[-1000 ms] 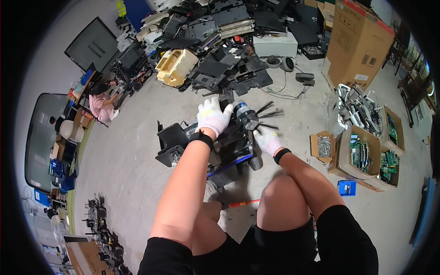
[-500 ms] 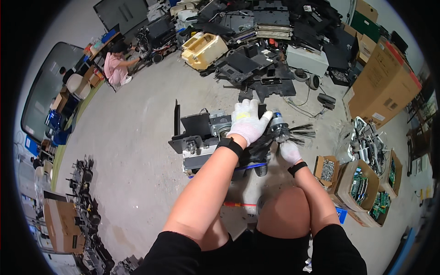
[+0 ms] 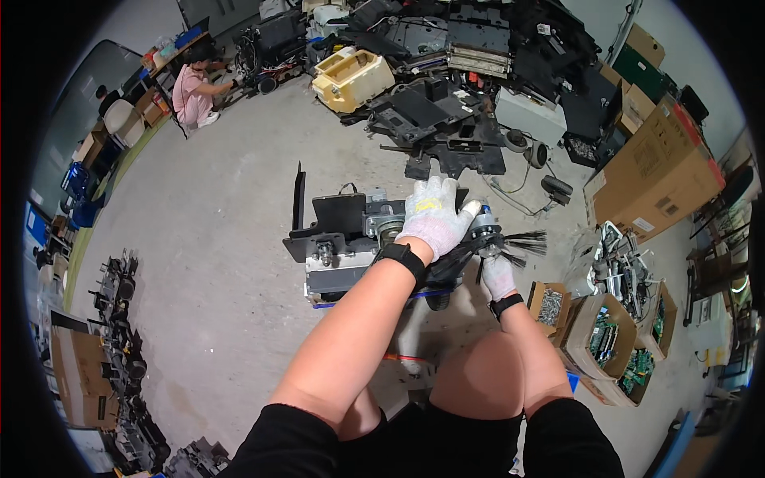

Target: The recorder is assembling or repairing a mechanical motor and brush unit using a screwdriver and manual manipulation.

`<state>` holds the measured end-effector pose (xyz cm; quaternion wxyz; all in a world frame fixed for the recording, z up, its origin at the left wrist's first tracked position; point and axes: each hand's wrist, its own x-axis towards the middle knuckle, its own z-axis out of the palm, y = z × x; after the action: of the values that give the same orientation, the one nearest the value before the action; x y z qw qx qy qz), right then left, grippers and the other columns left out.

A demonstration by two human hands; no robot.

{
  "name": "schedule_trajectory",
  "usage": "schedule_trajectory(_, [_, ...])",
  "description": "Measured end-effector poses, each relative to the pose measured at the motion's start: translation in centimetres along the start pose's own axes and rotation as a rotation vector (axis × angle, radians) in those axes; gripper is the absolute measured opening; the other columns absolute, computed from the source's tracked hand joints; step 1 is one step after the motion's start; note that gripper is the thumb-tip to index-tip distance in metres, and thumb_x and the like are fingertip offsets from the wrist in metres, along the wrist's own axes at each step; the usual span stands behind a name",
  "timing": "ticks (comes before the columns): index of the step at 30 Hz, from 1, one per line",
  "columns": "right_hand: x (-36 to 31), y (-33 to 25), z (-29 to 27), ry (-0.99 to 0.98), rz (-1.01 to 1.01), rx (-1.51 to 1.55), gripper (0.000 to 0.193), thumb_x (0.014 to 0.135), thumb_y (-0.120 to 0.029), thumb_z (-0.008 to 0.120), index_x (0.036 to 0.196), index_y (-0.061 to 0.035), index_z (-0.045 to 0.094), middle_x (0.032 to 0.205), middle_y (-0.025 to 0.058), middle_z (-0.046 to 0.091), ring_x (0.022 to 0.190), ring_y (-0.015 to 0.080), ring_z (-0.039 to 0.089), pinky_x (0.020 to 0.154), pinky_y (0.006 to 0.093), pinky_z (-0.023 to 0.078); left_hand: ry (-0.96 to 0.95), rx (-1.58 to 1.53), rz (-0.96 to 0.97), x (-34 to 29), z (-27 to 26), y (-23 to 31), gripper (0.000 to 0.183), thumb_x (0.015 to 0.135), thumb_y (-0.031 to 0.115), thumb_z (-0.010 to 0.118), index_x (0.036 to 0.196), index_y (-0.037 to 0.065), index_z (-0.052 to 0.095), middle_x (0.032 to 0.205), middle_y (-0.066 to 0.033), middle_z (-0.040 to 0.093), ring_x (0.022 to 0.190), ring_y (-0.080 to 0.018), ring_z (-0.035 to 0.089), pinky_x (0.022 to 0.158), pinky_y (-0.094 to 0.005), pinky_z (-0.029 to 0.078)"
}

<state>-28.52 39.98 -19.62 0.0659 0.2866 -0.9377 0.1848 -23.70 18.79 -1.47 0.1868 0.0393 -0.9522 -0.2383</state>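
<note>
A boxy wheeled machine with black panels and a bare metal frame lies on the floor ahead of me. My left hand, in a white knit glove, lies across its top with fingers stretched out and thumb apart. Beside that thumb, at the machine's right end, is a round brush with a grey hub and splayed black bristles. My right hand, also gloved, is closed just below the hub, against its near side. The brush hides those fingertips and whatever they hold.
Between my legs lies a red rod-like tool. Cartons of green circuit boards and a small box of screws stand at right, near a big carton. Scrap panels pile up ahead. A person crouches at far left.
The whole view has shifted a little, so most things sit farther left. My right hand has turned slightly and shows more of its glove below the brush. My left hand stays on the machine.
</note>
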Motion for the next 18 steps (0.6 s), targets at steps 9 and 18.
schedule_trajectory(9, [0.6,-0.6,-0.4,0.067,0.047,0.247,0.027,0.095,-0.008,0.047,0.112,-0.0085,0.067,0.093,0.0168,0.072,0.082,0.0333,0.069,0.072,0.0445,0.056,-0.006,-0.052,-0.014,-0.1,-0.5,0.7,0.057,0.092,0.05,0.058,0.123,0.002,0.059,0.12,-0.0222,0.057,0.111,-0.043,0.05,0.099,-0.0514,0.042])
schedule_trajectory(18, [-0.2,-0.4,-0.4,0.106,-0.009,0.247,0.027,0.096,-0.008,0.045,0.113,-0.0084,0.066,0.097,0.0174,0.072,0.084,0.0336,0.069,0.074,0.0446,0.056,-0.006,-0.057,-0.019,-0.1,-0.3,0.4,0.054,0.092,0.049,0.058,0.123,0.004,0.06,0.122,-0.0217,0.057,0.112,-0.043,0.05,0.099,-0.0512,0.041])
